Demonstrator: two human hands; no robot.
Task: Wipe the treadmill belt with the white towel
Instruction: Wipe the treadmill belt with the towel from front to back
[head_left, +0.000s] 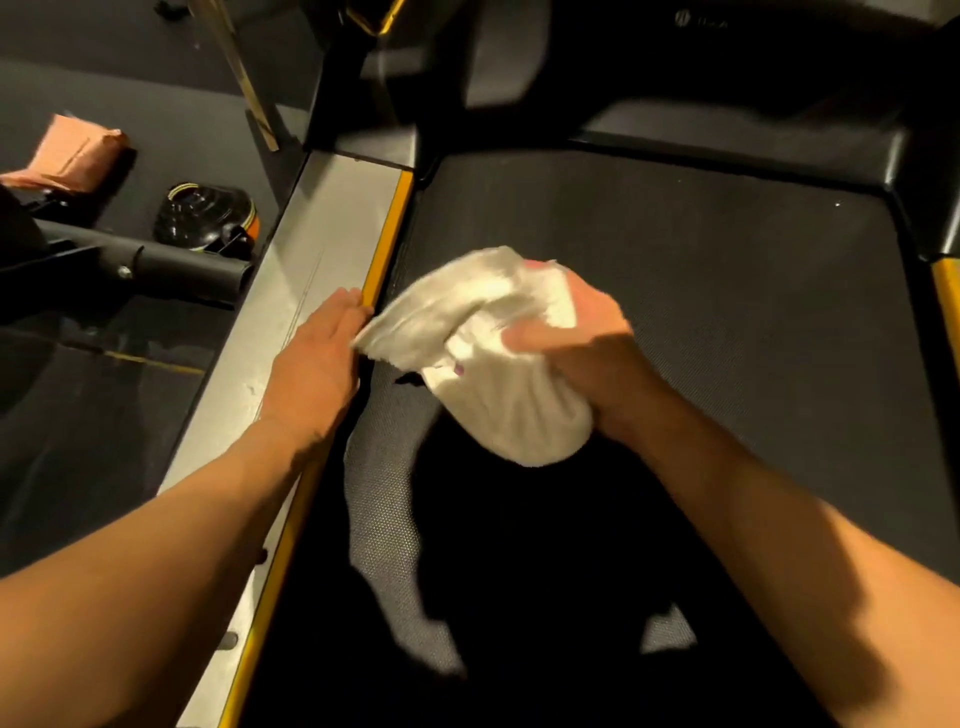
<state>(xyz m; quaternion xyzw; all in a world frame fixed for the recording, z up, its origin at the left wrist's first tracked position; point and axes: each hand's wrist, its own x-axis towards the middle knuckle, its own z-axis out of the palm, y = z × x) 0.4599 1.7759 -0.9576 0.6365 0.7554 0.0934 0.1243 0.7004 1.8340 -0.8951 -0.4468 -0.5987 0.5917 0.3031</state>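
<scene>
step: wiping under way, my read. right hand (576, 338) has its grip closed on the white towel (493, 353), bunched into a wad and pressed on the treadmill belt (701, 291)
towel location: on the belt, just beside the left side rail (311, 249), one loose corner reaching the rail's yellow edge strip (387, 234)
left hand: left hand (317, 358) lies flat on the rail, fingers extended, holding nothing; looks like a brace, thumb side just beside the towel corner
next move: probably sweep the wad away from the rail, across the belt toward the far side. needs steady downward pressure and the loose corner tucked so it does not drag or catch on the strip
coverage: cannot tell how much belt is done; no visible wet or clean track
belt: dark, matte, fine pebbled grain, flat. likely grippy, so the towel will drag rather than glide
towel: soft terry look, crumpled, rounded bulge at the near end, flatter folds toward the rail
rail: smooth grey metal or plastic, faint scuff lines, hard yellow edge
lighting: heavy arm shadows on the belt nearer the person than the towel; surface detail lost there
</scene>
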